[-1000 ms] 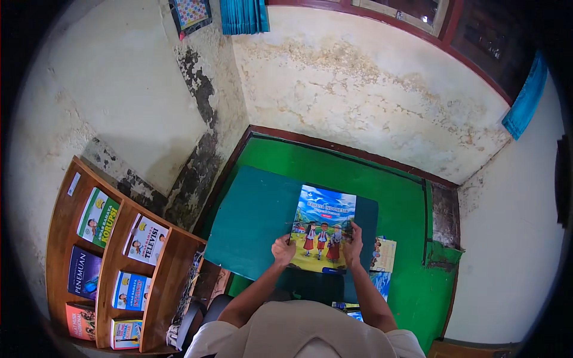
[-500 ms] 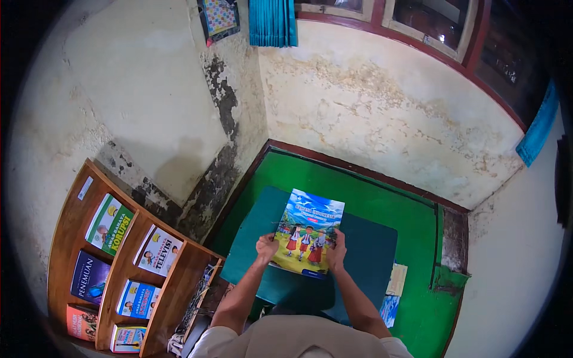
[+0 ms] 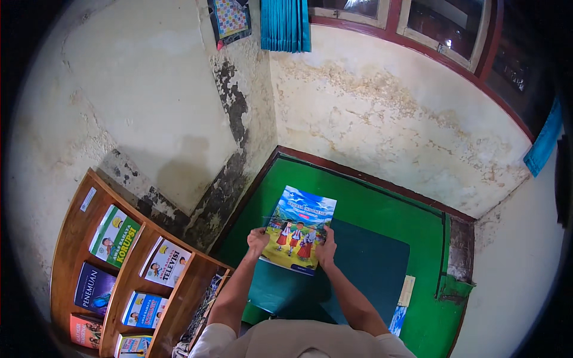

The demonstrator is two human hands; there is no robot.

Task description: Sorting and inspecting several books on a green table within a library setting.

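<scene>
Glossy blue-and-yellow illustrated book (image 3: 297, 231) carried leftward, nearer the curved brown wooden display rack (image 3: 196, 280)

Seen from the head camera, the book has shifted since a second ago from over the right part of the dark-green flat-topped table (image 3: 370, 256) to over its left end. Both hands are clamped on it: the left hand (image 3: 258, 240) grips its left edge, and the right hand (image 3: 326, 247) its right edge, well apart across the cover. The cover faces up; whether the book touches the tabletop cannot be told.

Left of the left hand, the rack displays a green-and-white book (image 3: 114, 235) and a dark-purple book (image 3: 94, 288). Right of the right hand, past the table's edge, a cream printed booklet (image 3: 406, 290) shows against the bright-green painted floor (image 3: 428, 244). Beyond both hands rises a stained off-white plaster wall (image 3: 382, 113).
</scene>
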